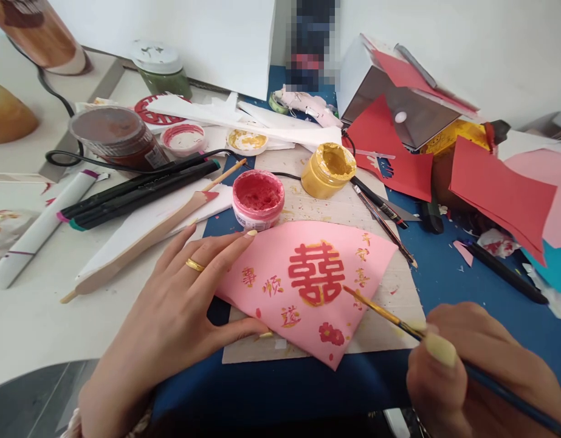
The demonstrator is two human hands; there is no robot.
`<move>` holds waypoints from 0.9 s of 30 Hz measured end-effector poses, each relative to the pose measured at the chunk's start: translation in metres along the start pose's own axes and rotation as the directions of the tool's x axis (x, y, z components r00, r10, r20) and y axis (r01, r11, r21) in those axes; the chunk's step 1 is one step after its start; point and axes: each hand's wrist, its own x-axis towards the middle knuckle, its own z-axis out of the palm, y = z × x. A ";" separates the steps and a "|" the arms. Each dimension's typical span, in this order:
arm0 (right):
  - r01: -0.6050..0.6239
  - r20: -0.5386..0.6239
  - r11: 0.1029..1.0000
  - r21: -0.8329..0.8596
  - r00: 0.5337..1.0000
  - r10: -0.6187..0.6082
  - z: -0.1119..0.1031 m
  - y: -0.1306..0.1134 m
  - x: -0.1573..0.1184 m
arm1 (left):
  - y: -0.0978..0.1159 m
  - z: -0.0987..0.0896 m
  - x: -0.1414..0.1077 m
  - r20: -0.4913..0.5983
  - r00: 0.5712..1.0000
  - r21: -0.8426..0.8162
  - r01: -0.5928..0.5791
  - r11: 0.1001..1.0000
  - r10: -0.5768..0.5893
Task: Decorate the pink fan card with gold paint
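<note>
In the head view a pink fan-shaped paper (262, 255) lies on a light board, painted with a red double-happiness character, smaller gold-edged characters and a red flower. My left hand (189, 304), with a gold ring, rests with fingers spread, its index finger and thumb touching the paper's left side. My right hand (471, 365) pinches a thin paintbrush (380, 312); the tip meets the paper at the right edge of the red character. An open jar of red paint (259, 199) stands just beyond the paper's upper left edge. Behind the paper is an open jar of gold paint (328, 170).
Black markers (143, 194) and a wooden stick (147, 243) lie at the left, near a brown-lidded jar (113, 137). Pencils (385, 225) lie right of the board (403, 286). Red paper (501, 191) and a black pen (508, 272) are farther right. A grey box (380, 91) stands behind.
</note>
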 end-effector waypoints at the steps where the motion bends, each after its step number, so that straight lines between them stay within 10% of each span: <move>1: -0.007 -0.049 0.999 0.034 0.999 0.009 0.004 0.001 0.005 | 0.000 0.000 -0.001 -0.001 1.000 -0.008 -0.002 1.000 0.002; 9: 0.032 -0.037 0.992 0.125 0.999 -0.027 0.043 -0.004 0.016 | -0.001 0.001 -0.002 -0.044 0.999 0.003 -0.024 1.000 0.025; 27: 0.093 0.060 0.995 -0.025 0.994 -0.091 0.050 -0.004 0.023 | 0.000 0.001 -0.004 -0.009 1.000 -0.039 0.004 0.999 -0.004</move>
